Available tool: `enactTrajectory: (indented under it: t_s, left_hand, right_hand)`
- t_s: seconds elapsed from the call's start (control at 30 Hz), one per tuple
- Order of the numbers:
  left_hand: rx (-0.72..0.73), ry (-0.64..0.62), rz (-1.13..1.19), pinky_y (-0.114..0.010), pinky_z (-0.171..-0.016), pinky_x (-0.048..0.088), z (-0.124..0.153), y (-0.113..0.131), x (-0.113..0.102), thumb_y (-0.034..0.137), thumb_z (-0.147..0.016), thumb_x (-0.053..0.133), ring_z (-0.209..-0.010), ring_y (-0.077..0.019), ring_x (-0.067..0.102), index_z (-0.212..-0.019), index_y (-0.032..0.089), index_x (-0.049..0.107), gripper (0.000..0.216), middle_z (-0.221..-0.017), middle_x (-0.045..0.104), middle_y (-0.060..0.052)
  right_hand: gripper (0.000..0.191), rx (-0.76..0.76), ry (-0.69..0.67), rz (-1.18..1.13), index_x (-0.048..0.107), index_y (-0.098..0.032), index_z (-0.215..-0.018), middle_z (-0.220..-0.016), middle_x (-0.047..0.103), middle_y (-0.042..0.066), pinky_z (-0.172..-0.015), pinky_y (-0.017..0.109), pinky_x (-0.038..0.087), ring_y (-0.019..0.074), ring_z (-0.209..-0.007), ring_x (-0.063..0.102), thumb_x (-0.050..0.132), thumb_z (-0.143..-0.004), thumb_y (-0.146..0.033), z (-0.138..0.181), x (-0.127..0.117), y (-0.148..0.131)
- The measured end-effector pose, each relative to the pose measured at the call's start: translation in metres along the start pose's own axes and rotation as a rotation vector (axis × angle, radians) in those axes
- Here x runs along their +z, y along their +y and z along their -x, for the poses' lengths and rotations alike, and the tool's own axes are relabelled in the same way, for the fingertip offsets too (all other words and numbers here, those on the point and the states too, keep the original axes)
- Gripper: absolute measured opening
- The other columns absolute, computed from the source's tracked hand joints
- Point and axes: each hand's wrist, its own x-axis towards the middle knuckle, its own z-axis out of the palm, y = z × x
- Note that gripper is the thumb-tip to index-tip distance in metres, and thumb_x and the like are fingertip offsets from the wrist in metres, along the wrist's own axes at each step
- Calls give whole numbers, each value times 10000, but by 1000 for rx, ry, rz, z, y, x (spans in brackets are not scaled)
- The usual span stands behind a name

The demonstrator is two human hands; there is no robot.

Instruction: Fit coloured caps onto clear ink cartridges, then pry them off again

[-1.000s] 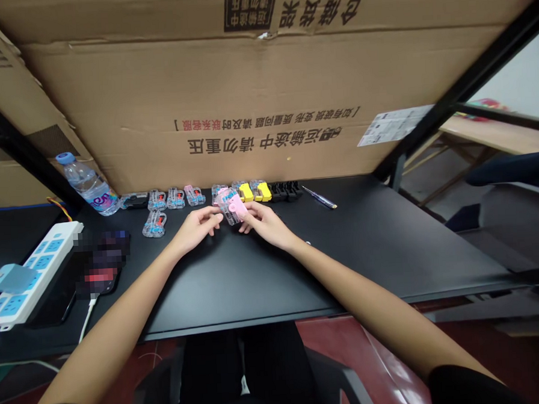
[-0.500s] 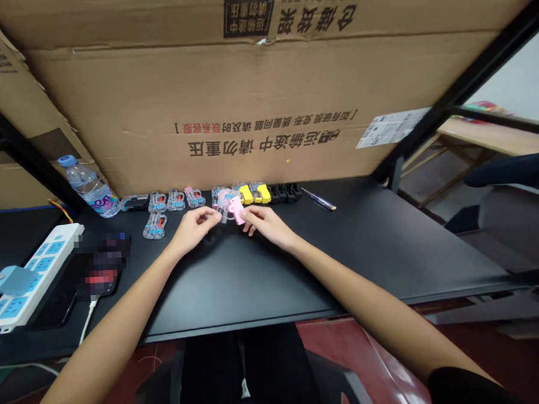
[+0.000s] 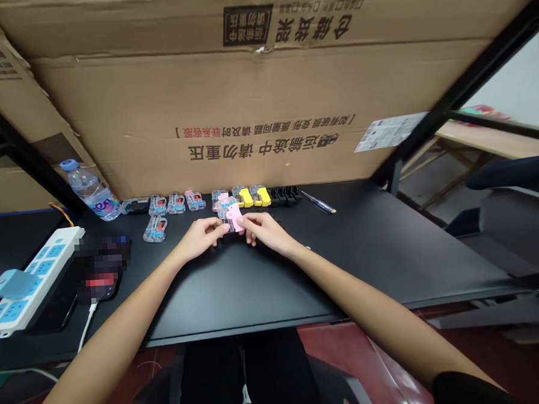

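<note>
My left hand (image 3: 200, 235) and my right hand (image 3: 264, 227) meet over the black table (image 3: 353, 246), both pinching a small clear connector with pink levers (image 3: 231, 216) held just above the tabletop. The left fingers grip its clear end, the right fingers its pink end. Behind it, along the back of the table, lies a row of similar small connectors: clear ones with blue parts (image 3: 166, 204), a pink one (image 3: 195, 200), yellow ones (image 3: 255, 196) and black ones (image 3: 285, 195). One more clear connector (image 3: 154, 228) lies apart, left of my left hand.
A large cardboard sheet (image 3: 264, 106) stands behind the table. A water bottle (image 3: 89, 188) leans at the back left. A white power strip (image 3: 27, 281) and a phone on a cable (image 3: 99, 274) lie at the left. A small screwdriver (image 3: 319, 202) rests right of the connectors.
Both hands have shifted slightly toward me with the pink connector and turned it between the fingers. The rest of the table is unchanged.
</note>
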Motion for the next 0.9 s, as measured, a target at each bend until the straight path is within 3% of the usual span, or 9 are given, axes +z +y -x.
enactTrajectory:
  t_s: [0.13,0.3,0.43,0.5,0.6,0.9]
  left_hand:
    - [2,145,12,-253,-597,469,-1,-5,-2,622,-952,654,-573,-121,572,-913,180,743,452,-766,691,-11]
    - [48,-81,-167,-295,-672,530,3,-4,1,591,-1008,614,-656,-172,650,-1007,172,808,461,-808,743,-44]
    - [231,71,-444,-389,-979,579,3,-3,-5,476,-1084,513,-1071,-262,724,-1151,213,804,398,-1160,787,-87]
    - [275,168,-623,-460,-1165,501,2,-9,-11,389,-1083,520,-1325,-298,639,-1303,226,748,356,-1394,717,-105]
    - [249,220,-835,-541,-1243,433,0,-24,-19,288,-1015,609,-1525,-361,474,-1412,184,672,416,-1611,551,-167]
    - [211,191,-922,-550,-1152,479,-1,-32,-26,298,-1013,624,-1381,-371,572,-1328,213,705,336,-1454,652,-147]
  right_hand:
    - [517,-12,73,-48,702,-170,-839,-724,688,33,-478,251,500,112,-519,575,733,-899,-682,0,1,-2]
    - [491,9,-57,-70,741,-162,-942,-705,681,12,-502,255,544,126,-549,608,801,-863,-642,1,2,-1]
    - [423,34,29,-207,749,-157,-973,-828,718,50,-510,248,556,120,-594,621,822,-877,-562,-1,0,3]
    - [383,49,64,-270,756,-155,-994,-896,733,72,-501,242,553,118,-607,626,831,-875,-512,-2,-1,5]
    - [302,77,89,-323,755,-155,-1017,-930,742,86,-498,236,554,115,-609,622,809,-889,-423,-3,-2,6]
    - [222,77,270,-387,703,-170,-961,-964,738,74,-490,225,542,101,-602,603,762,-876,-367,-6,-7,4]
